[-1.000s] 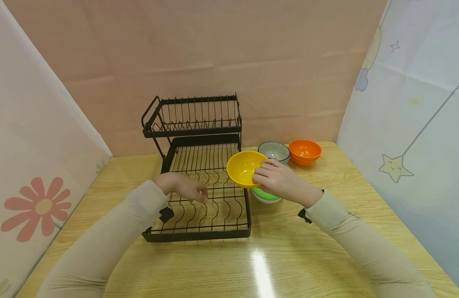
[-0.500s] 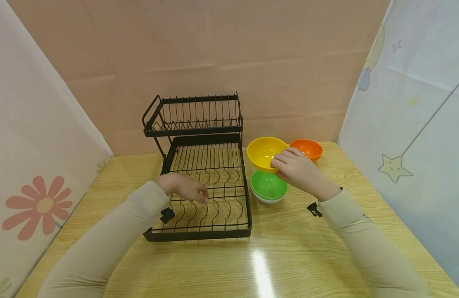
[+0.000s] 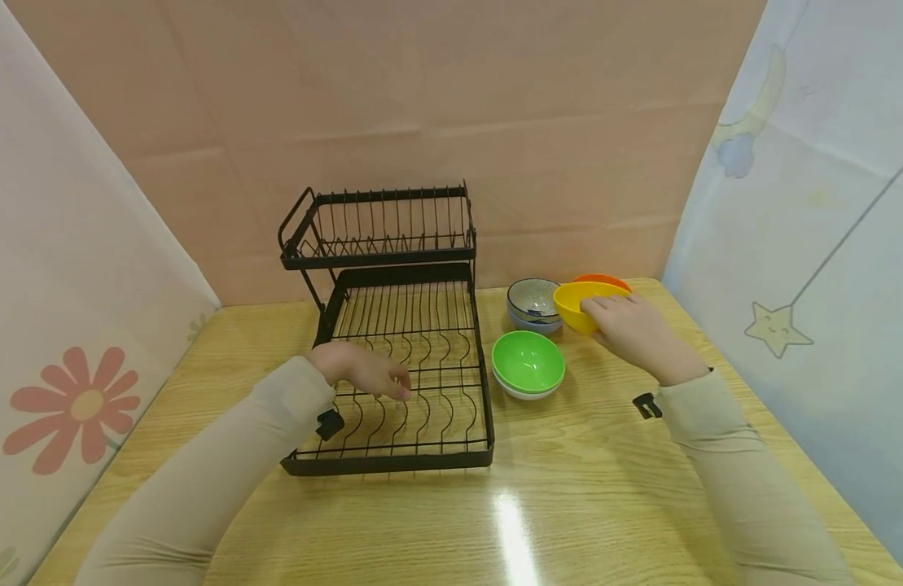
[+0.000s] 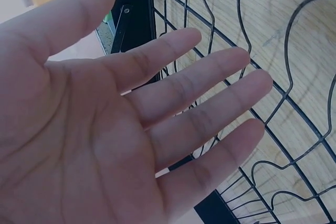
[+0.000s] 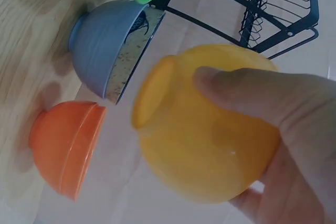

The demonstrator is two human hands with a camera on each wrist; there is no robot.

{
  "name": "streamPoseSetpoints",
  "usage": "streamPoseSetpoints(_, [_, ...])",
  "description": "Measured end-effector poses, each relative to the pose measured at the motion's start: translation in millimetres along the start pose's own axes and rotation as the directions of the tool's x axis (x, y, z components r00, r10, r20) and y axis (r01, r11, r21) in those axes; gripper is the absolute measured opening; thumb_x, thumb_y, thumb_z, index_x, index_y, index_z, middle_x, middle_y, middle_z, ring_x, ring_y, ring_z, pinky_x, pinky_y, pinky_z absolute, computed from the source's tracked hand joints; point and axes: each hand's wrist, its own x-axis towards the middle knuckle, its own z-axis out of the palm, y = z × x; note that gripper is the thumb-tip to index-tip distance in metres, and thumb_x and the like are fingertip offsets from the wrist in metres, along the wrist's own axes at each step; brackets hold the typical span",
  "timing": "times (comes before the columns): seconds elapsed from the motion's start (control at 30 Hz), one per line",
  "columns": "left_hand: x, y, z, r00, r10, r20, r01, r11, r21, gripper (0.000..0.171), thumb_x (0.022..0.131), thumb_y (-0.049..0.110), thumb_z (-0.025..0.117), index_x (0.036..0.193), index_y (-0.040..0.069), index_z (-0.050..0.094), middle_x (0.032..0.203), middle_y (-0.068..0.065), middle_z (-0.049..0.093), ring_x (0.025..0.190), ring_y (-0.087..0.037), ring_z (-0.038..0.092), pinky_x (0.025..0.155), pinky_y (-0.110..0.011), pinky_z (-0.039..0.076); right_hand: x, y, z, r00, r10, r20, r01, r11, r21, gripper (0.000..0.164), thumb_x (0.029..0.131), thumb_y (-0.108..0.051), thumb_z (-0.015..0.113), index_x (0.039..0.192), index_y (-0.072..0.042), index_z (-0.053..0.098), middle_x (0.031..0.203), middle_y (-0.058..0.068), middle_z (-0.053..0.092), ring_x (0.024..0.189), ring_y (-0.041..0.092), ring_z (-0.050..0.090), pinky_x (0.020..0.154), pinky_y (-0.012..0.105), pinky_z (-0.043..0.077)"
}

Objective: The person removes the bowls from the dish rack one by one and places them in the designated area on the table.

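Note:
My right hand [image 3: 637, 332] grips a yellow bowl [image 3: 577, 308] by its side, thumb on the outer wall. In the right wrist view the yellow bowl [image 5: 210, 135] hangs above the table, beside the stacked orange bowls [image 5: 65, 145]. From the head it overlaps the orange bowls [image 3: 605, 281], hiding most of them. My left hand [image 3: 363, 371] hovers over the lower tier of a black wire dish rack [image 3: 388, 464]. Its fingers are extended and spread in the left wrist view, with nothing in the palm [image 4: 89, 135].
Left of the yellow bowl stand speckled grey-blue bowls [image 3: 533, 313], stacked. Closer to me, a green bowl [image 3: 528, 362] sits in a white bowl [image 3: 526, 395] beside the rack's right edge. The rack's upper tier [image 3: 378, 262] rises at the back. Fabric walls [image 3: 554, 146] enclose the wooden table [image 3: 392, 529].
My right hand has carried the yellow bowl rightward from the rack's edge, past the green and grey-blue bowls, to the orange ones. The left hand has barely moved.

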Motion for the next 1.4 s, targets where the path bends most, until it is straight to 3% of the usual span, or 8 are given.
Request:
streamPoseSetpoints(0.17, [1.3, -0.8, 1.0, 1.000, 0.002, -0.003, -0.002, 1.000, 0.003, 0.047, 0.102, 0.041, 0.046, 0.139, 0.013, 0.047, 0.146, -0.010, 0.043, 0.124, -0.032, 0.053, 0.106, -0.052, 0.038, -7, 5, -1, 0.987, 0.043, 0.155, -0.045, 0.999, 0.013, 0.030, 0.074, -0.004, 0.077, 0.089, -0.006, 0.051, 0.071, 0.004, 0.056, 0.060, 0.021, 0.054, 0.052, 0.036, 0.041])
streamPoseSetpoints(0.3, [1.0, -1.4, 1.5, 1.000, -0.001, -0.008, 0.001, 1.000, 0.007, 0.046, 0.101, 0.041, 0.046, 0.139, 0.014, 0.047, 0.146, -0.010, 0.043, 0.124, -0.031, 0.054, 0.106, -0.052, 0.038, -9, 5, -1, 0.968, 0.047, 0.246, -0.058, 0.998, 0.036, 0.028, 0.075, -0.003, 0.075, 0.089, -0.007, 0.052, 0.069, 0.000, 0.051, 0.057, 0.018, 0.049, 0.052, 0.036, 0.043])
streamPoseSetpoints(0.57, [-0.7, -0.1, 1.3, 1.000, -0.003, -0.010, 0.003, 1.000, 0.003, 0.044, 0.102, 0.040, 0.046, 0.138, 0.014, 0.048, 0.144, -0.010, 0.046, 0.124, -0.032, 0.054, 0.106, -0.052, 0.038, -12, 8, 5, 0.935, 0.053, 0.352, -0.094, 0.990, 0.100, 0.030, 0.074, -0.005, 0.077, 0.095, -0.007, 0.055, 0.071, -0.001, 0.050, 0.061, 0.018, 0.049, 0.056, 0.038, 0.046])
streamPoseSetpoints(0.87, [-0.5, 0.3, 2.2, 1.000, -0.003, -0.024, 0.004, 0.999, 0.040, 0.044, 0.101, 0.042, 0.048, 0.137, 0.016, 0.050, 0.139, -0.007, 0.052, 0.122, -0.028, 0.055, 0.104, -0.051, 0.040, -11, 8, 17, 0.905, 0.057, 0.421, -0.127, 0.982, 0.138, 0.034, 0.072, -0.006, 0.079, 0.099, -0.008, 0.058, 0.078, 0.000, 0.056, 0.067, 0.021, 0.053, 0.058, 0.039, 0.047])
streamPoseSetpoints(1.13, [0.1, -1.9, 1.1, 0.999, 0.007, -0.049, -0.004, 0.998, 0.069, 0.047, 0.100, 0.044, 0.049, 0.138, 0.016, 0.048, 0.143, -0.007, 0.047, 0.133, -0.029, 0.044, 0.107, -0.051, 0.037, -10, 8, 23, 0.870, 0.053, 0.490, -0.150, 0.975, 0.162, 0.037, 0.075, -0.008, 0.079, 0.106, -0.006, 0.058, 0.082, 0.001, 0.056, 0.073, 0.022, 0.056, 0.064, 0.042, 0.050])
streamPoseSetpoints(1.4, [-1.0, -0.6, 1.0, 0.999, 0.017, -0.041, -0.014, 0.997, 0.074, 0.047, 0.100, 0.042, 0.048, 0.138, 0.014, 0.049, 0.142, -0.007, 0.048, 0.130, -0.029, 0.047, 0.106, -0.050, 0.038, -10, 10, 27, 0.862, 0.040, 0.506, -0.151, 0.972, 0.179, 0.043, 0.077, -0.009, 0.078, 0.114, -0.002, 0.058, 0.090, 0.005, 0.061, 0.080, 0.025, 0.059, 0.070, 0.046, 0.052])
